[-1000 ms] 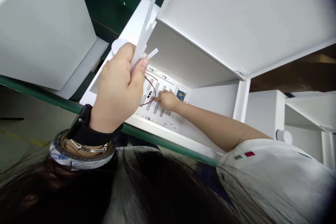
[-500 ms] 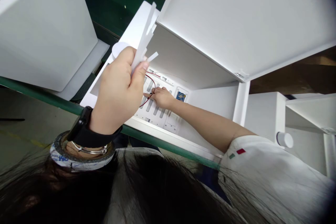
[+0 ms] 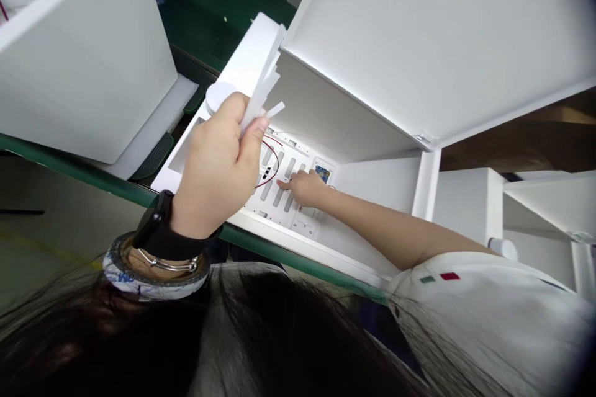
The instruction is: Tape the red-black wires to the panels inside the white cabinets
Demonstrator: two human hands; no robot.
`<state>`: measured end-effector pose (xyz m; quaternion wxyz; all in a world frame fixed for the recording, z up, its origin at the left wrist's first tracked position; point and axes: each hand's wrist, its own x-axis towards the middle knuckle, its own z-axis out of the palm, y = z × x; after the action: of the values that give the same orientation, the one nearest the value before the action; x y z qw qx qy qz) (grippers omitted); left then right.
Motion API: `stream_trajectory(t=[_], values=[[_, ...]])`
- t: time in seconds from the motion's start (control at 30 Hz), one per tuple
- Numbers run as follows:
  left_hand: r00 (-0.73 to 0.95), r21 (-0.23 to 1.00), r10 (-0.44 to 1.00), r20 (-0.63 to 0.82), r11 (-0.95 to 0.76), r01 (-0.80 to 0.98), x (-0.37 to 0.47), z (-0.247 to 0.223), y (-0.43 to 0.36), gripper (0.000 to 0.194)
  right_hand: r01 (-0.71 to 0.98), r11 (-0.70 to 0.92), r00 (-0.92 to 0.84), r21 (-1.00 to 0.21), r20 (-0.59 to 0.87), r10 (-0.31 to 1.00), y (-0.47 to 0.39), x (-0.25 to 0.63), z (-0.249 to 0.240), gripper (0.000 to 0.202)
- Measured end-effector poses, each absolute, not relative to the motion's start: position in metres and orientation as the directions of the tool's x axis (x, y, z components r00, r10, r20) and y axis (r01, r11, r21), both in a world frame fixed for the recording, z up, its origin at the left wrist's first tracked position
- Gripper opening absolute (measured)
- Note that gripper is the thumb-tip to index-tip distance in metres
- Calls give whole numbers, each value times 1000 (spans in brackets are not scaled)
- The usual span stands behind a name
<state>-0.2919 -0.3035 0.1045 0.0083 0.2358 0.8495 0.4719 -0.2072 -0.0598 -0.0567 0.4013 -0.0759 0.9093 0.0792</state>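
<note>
In the head view my left hand (image 3: 218, 164) is closed around several translucent white strips (image 3: 264, 84), held up in front of the white cabinet (image 3: 246, 56). A black watch, a silver bracelet and a roll of tape (image 3: 153, 282) are around the left wrist. My right hand (image 3: 307, 188) reaches inside the cabinet, its fingers apart on a white slotted panel (image 3: 274, 195). One digit stretches left over the slots, and I see nothing held in this hand. A thin red wire (image 3: 277, 167) curves over the panel left of it. A small blue circuit board (image 3: 322, 172) sits just beyond the hand.
The raised white door or lid (image 3: 442, 31) stands at the upper right. Another white box (image 3: 88, 68) is at left on the green table (image 3: 195, 0). More white cabinets (image 3: 470, 211) stand at right. A round white knob (image 3: 218, 96) is beside my left hand.
My right hand has moved right along the panel, away from the red wire, uncovering small black marks on the panel. My left hand still grips the strips; the view has shifted slightly.
</note>
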Motion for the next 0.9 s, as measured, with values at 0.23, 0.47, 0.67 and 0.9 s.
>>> stream_trajectory(t=[0.23,0.47,0.67,0.9], values=[[-886,810,413,210,434,394,-292,104,-303,19,-124,992,-749,14,-657,-85,-59,-219,-54,58],[-887,814,417,200,434,387,-292,104,-303,16,-174,984,-753,-33,-640,-155,-65,-220,-57,70],[-886,827,417,202,413,382,-292,104,-304,16,-102,994,-701,34,-711,-48,-61,-217,-60,72],[-890,818,417,187,436,376,-291,104,-304,17,-94,991,-675,99,-738,10,-63,-219,-61,60]])
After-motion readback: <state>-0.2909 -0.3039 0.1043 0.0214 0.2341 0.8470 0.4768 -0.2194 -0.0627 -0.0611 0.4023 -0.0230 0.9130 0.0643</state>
